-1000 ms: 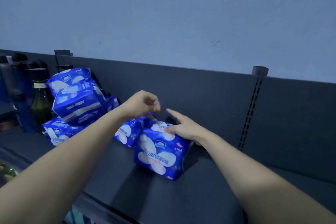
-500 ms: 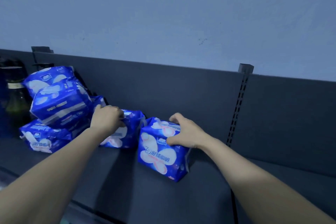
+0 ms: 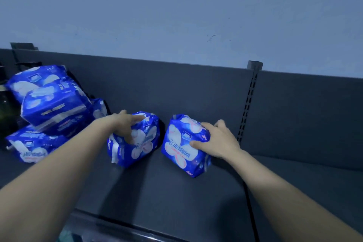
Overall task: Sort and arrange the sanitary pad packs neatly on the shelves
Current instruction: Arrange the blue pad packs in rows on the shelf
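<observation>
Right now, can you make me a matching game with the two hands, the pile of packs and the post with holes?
1 left hand
2 right hand
3 pile of packs
4 slotted post

A grips the pack nearest the post
B stacked at the far left of the shelf
C stands against the back panel
D grips the middle pack

Pairs: 1-D, 2-A, 3-B, 4-C.

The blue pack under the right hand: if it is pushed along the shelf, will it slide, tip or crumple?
Probably soft: the pack has a wrinkled wrapper where the right hand grips it. It likely slides easily, since the film looks glossy and the shelf smooth. It stands upright, so a high push may tip it.
</observation>
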A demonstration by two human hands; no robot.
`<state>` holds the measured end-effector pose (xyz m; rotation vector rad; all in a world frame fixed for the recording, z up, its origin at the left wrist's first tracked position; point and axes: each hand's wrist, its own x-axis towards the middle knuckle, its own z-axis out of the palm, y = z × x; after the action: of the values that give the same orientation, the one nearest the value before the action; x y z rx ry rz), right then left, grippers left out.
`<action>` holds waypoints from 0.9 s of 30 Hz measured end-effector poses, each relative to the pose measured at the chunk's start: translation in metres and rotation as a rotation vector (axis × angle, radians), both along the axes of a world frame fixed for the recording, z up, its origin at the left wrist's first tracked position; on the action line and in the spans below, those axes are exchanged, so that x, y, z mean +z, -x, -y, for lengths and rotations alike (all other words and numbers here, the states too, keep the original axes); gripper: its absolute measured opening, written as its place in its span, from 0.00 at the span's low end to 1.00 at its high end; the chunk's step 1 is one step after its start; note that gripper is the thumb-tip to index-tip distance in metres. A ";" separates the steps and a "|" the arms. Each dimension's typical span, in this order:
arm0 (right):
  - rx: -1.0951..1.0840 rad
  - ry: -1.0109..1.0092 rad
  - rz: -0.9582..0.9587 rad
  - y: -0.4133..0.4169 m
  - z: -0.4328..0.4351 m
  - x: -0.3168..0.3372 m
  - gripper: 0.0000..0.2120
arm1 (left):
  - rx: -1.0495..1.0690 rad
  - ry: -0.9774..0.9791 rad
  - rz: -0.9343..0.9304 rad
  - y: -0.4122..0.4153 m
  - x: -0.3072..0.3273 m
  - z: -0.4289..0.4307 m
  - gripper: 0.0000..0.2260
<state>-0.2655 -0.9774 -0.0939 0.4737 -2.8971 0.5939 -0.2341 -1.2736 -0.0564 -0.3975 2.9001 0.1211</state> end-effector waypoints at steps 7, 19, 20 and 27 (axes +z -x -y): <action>-0.140 0.506 -0.066 -0.015 -0.031 -0.015 0.13 | 0.128 -0.631 -0.552 0.007 -0.015 -0.021 0.13; -0.451 0.611 -0.280 -0.066 -0.196 0.006 0.12 | -0.090 -0.815 -0.693 0.010 0.025 -0.183 0.04; -0.473 0.614 -0.295 -0.074 -0.216 0.009 0.12 | -0.101 -0.854 -0.691 0.010 0.026 -0.205 0.05; -0.643 0.597 -0.390 -0.138 -0.374 0.029 0.16 | -0.149 -1.046 -0.670 -0.001 0.029 -0.373 0.10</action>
<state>-0.1280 -0.6031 -0.0652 -0.3682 -2.1582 1.0353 -0.2333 -0.9003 -0.0276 0.0836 2.8654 1.9207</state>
